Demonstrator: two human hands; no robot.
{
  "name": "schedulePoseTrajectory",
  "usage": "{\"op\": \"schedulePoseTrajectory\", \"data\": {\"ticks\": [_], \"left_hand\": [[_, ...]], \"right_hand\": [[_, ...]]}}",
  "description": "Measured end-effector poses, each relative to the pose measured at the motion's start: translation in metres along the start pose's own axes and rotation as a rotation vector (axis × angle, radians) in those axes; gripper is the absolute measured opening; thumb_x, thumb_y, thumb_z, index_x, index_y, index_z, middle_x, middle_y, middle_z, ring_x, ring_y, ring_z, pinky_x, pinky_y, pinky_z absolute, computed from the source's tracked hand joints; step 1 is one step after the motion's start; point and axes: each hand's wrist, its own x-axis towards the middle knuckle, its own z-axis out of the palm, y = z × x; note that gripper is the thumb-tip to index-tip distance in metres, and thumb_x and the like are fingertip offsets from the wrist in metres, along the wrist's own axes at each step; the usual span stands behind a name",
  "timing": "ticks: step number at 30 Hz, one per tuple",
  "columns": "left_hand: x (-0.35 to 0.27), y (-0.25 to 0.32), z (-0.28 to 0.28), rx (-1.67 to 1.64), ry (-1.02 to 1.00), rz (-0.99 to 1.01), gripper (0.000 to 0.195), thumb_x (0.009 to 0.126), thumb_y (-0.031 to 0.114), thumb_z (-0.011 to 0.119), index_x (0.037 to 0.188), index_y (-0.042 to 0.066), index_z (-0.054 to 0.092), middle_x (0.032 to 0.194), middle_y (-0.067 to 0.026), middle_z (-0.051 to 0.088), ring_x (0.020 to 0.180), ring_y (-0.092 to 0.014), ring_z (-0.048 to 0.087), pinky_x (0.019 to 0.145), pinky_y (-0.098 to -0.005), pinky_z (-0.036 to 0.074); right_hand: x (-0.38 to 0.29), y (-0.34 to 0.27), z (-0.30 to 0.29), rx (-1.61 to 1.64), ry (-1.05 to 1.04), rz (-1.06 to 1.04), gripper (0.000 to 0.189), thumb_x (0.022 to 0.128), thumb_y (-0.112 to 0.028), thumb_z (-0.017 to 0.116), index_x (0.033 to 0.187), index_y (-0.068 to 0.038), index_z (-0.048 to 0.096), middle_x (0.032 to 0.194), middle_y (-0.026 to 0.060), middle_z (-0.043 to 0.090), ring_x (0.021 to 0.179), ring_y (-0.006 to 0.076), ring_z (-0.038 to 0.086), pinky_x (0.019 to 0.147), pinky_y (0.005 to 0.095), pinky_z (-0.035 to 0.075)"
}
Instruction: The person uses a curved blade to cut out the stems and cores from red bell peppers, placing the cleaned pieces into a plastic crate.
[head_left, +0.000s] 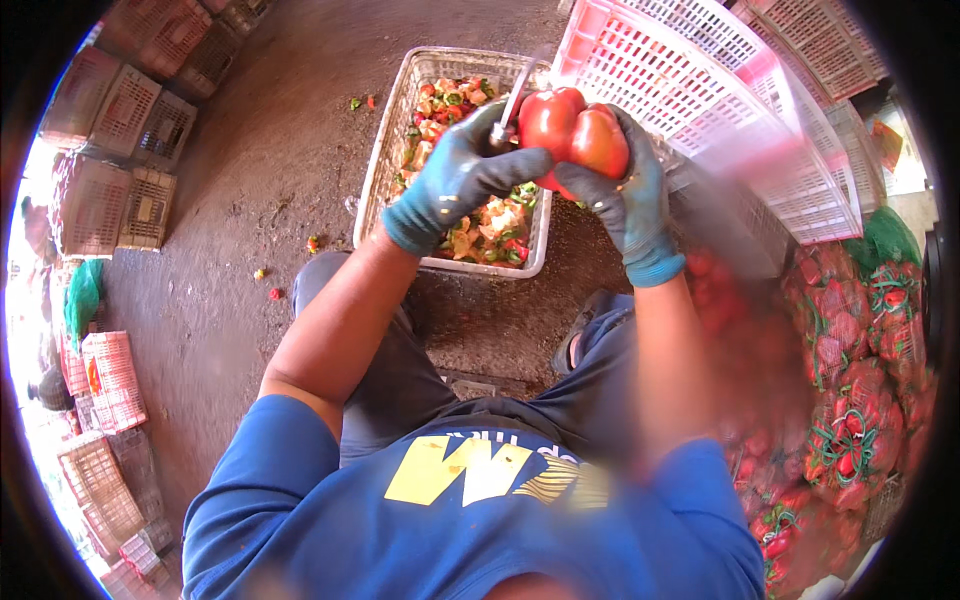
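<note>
A large glossy red bell pepper (574, 135) is held up between my gloved hands, above a white plastic crate (541, 240). My right hand (630, 187) grips it from the right, thumb across its near side. My left hand (469, 176) is closed around a knife-like tool (515, 101), whose narrow, slightly curved metal blade points up and away along the pepper's left side; its handle is hidden in the glove. My left thumb rests against the pepper. Inside the crate lie cut pepper cores and scraps (499, 217).
Pink and white slatted crates (675, 82) stand at the upper right. Net bags of red peppers (851, 427) are piled along my right side. Stacked crates (124, 112) line the left. Small pepper scraps (275, 293) lie on the dirty floor (225, 322). Part of the right side is blurred.
</note>
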Motion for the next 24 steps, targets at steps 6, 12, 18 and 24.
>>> {"op": "schedulePoseTrajectory", "data": {"ticks": [6,12,18,24], "left_hand": [[0.002,0.004,0.003,-0.024,0.126,-0.103,0.063,0.081,0.037,0.086,0.129,0.005,0.061,0.091,-0.001,0.067,0.066,-0.006,0.058,0.056,-0.0213,0.045],[0.001,0.005,0.002,-0.162,0.139,0.002,0.063,0.081,0.023,0.084,0.135,0.005,0.058,0.107,-0.0042,0.07,0.084,-0.011,0.065,0.069,-0.0247,0.052],[0.007,-0.007,0.011,0.103,-0.006,0.19,0.081,0.08,0.01,0.087,0.149,0.004,0.046,0.136,-0.0074,0.061,0.12,-0.017,0.059,0.103,-0.0351,0.051],[0.007,-0.008,0.013,0.026,0.004,0.048,0.076,0.089,0.015,0.08,0.152,0.003,0.041,0.134,-0.0074,0.061,0.117,-0.015,0.06,0.1,-0.0311,0.05]], "right_hand": [[-0.001,0.009,0.01,-0.08,0.009,-0.176,0.089,0.071,-0.04,0.093,0.138,0.001,0.05,0.128,0.0147,0.063,0.114,0.0232,0.063,0.101,0.0372,0.052],[0.004,0.002,-0.003,0.716,-0.063,0.27,0.065,0.093,-0.046,0.069,0.14,-0.004,0.054,0.129,0.0108,0.064,0.116,0.025,0.064,0.098,0.0375,0.054],[0.003,0.011,-0.008,1.035,-0.176,0.361,0.046,0.099,-0.038,0.062,0.13,-0.005,0.061,0.136,0.0117,0.062,0.125,0.0276,0.059,0.107,0.0425,0.05],[0.004,0.026,-0.013,0.781,-0.139,0.195,0.033,0.098,-0.035,0.063,0.105,-0.004,0.071,0.132,0.0133,0.063,0.124,0.0274,0.059,0.111,0.0411,0.042]]}}
